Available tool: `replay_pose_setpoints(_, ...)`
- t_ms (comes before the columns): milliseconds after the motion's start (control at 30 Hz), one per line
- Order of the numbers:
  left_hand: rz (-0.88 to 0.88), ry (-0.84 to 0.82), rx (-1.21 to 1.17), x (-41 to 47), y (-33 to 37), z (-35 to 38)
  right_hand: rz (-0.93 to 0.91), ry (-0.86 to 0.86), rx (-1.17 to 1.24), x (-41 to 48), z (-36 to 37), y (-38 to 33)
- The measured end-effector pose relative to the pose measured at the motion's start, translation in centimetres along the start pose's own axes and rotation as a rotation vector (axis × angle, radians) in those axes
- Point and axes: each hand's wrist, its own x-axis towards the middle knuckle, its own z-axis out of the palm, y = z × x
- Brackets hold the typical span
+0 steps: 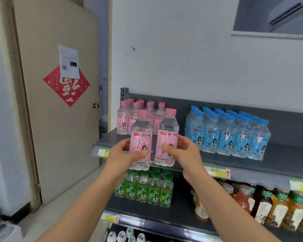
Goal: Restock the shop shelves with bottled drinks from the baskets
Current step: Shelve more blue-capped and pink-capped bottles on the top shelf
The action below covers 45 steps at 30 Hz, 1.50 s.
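Two clear peach soda bottles with pink caps and pink labels stand upright at the front edge of the grey top shelf (276,159). My left hand (124,154) grips the left peach soda bottle (141,126) around its label. My right hand (184,151) grips the right peach soda bottle (168,126) the same way. Behind them stands a group of matching pink-capped bottles (128,117) at the shelf's left end. No basket is in view.
Blue-capped bottles (229,133) fill the middle of the top shelf. Green-labelled bottles (143,187) and amber and red drinks (269,206) stand on the shelf below. A beige door (59,137) with a red diamond sign is at the left.
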Motion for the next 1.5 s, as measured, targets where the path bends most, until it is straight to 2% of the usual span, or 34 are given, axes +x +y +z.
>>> replay_pose_setpoints(267,0.021,-0.083,0.002,9.7,0.4,-4.5,-0.023,0.084,-0.004,8.8,7.6,1.1)
replay_pose_setpoints(533,0.012,-0.085,0.019,15.1,-0.4,-5.8,0.032,0.137,-0.116,14.9,9.2,4.2)
replay_pose_setpoints(800,-0.005,-0.07,0.019,17.8,-1.3,-5.4,0.091,0.139,-0.17,19.2,9.2,6.8)
replay_pose_setpoints(1067,0.004,-0.07,0.05,19.5,-1.9,-4.8,0.047,0.104,-0.265,21.6,10.5,8.0)
replay_pose_setpoints(1400,-0.009,-0.077,0.076,19.8,-2.7,-4.2,0.03,0.139,-0.451,22.3,10.4,8.1)
replay_pose_setpoints(1500,-0.018,-0.078,0.09,20.0,-2.8,-3.7,-0.063,0.268,-0.46,21.0,10.4,7.1)
